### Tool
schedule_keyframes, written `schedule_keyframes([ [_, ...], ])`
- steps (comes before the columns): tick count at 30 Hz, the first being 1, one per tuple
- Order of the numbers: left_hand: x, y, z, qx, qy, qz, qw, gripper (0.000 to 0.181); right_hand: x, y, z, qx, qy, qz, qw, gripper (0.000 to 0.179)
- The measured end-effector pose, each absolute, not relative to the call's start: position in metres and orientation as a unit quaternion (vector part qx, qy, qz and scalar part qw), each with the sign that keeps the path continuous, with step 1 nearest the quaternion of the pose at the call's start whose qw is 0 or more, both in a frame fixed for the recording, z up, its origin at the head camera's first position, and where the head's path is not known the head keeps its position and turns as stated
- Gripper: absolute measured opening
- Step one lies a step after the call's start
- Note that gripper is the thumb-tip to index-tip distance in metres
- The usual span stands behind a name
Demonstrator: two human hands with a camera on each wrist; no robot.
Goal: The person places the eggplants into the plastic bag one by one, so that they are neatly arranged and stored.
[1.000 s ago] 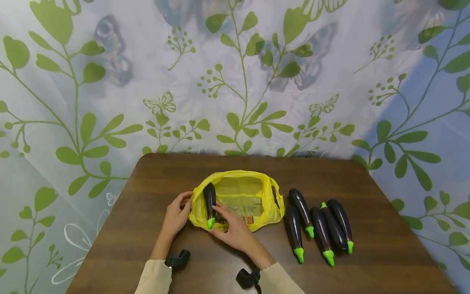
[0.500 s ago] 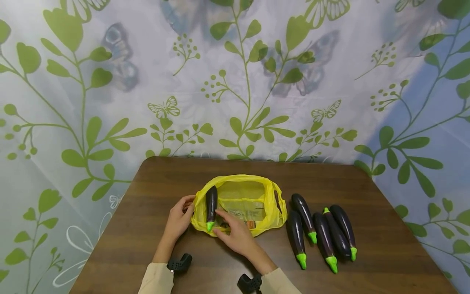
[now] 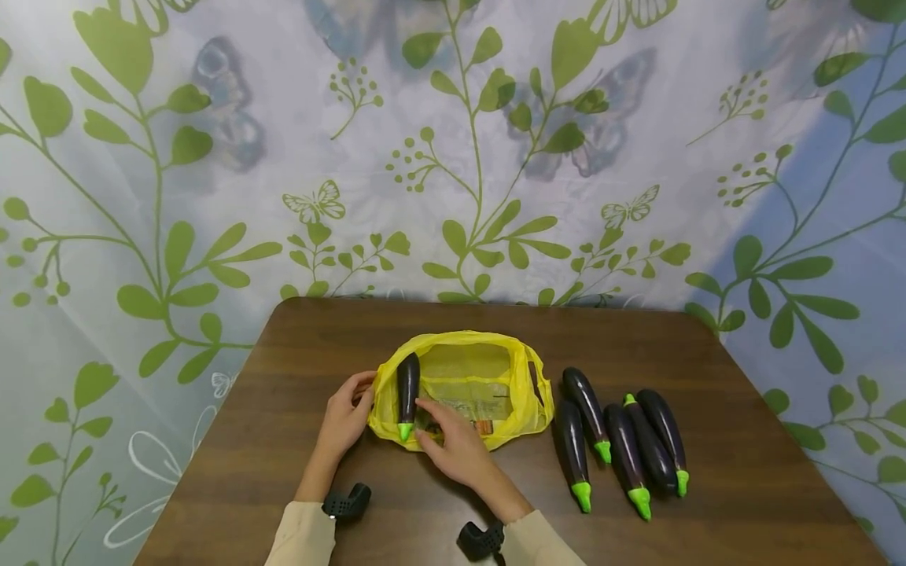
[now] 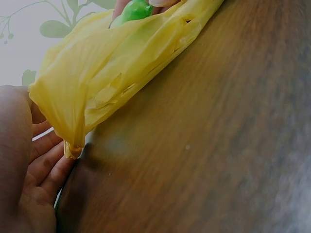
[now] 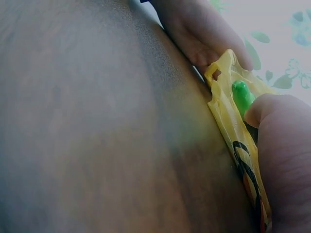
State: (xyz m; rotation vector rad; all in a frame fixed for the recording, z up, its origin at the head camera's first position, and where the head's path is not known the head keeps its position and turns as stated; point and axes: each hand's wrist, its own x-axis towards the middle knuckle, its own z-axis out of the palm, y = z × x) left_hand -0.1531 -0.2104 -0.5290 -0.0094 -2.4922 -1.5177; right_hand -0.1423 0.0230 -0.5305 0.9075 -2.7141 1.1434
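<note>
I see the eggplant (image 3: 408,387) in the bag (image 3: 525,393), pointing away from me, just left of my nearer, loosely released right hand (image 3: 456,444); whether my left hand (image 3: 345,417) grips, I can't tell.

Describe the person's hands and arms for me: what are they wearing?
The left hand and right hand wear no gloves. Both arms have beige sleeves, plain in what shows. Each wrist carries a curved black mount; small dots show on the left one.
</note>
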Motion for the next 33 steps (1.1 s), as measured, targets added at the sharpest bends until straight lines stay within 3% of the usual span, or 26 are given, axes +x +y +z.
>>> schedule_keyframes([
  [17, -0.1521, -0.2098, -0.5237, 0.001, -0.848, -0.520, 0.108, 0.029, -0.1405, 0.0177, -0.5276, 0.280, -0.898, 0.337, 0.029, 0.067],
  [33, -0.1534, -0.2091, -0.5259, 0.004, -0.849, -0.518, 0.103, 0.030, -0.1420, 0.0180, -0.5341, 0.277, -0.899, 0.335, 0.049, 0.057],
])
